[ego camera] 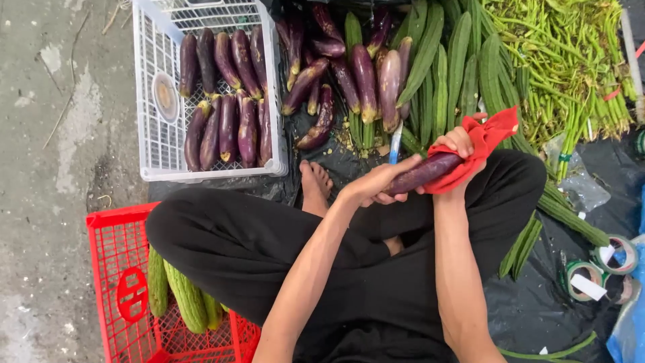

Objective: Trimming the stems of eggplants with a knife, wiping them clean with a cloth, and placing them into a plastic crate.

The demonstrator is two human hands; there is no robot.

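Fingers of the left hand [376, 185] curled round a long purple eggplant [420, 175]; the right hand [460, 142] clamped a red cloth [487, 138] over it. Beyond the eggplant, a white plastic crate [151, 101] held more eggplants.

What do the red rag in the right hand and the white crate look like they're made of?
The red rag, bunched in the right hand around the eggplant, looks like soft matte woven cloth: it folds and creases loosely. The white crate seems to be rigid moulded plastic with a slight sheen, judging by its even lattice walls.
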